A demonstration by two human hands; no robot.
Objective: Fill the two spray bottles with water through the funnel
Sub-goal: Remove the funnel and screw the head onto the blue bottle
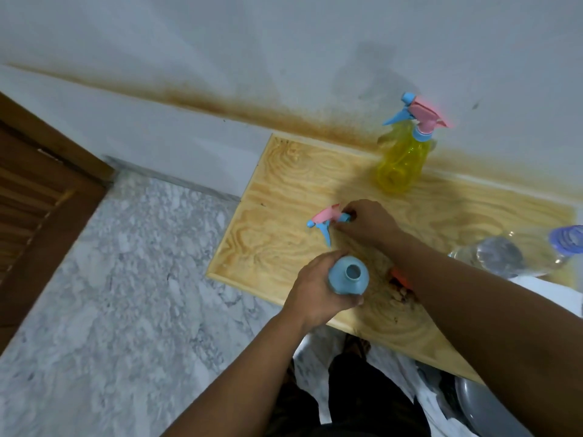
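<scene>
A blue spray bottle [348,277] stands near the wooden table's [284,184] front left edge with its neck uncapped, and my left hand [315,294] grips its body. My right hand [367,225] holds a pink and blue spray head [326,220] low over the table, just beyond the blue bottle. A yellow spray bottle [402,162] with its spray head on stands at the back by the wall. A clear plastic water bottle [517,252] with a blue cap lies at the right. An orange object [399,275], mostly hidden under my right forearm, lies beside the blue bottle.
The table stands against a white wall with brownish staining. Grey marbled floor [110,294] stretches left of the table, and a brown wooden door [38,200] is at the far left. A grey round object [482,408] sits at the bottom right under the table edge.
</scene>
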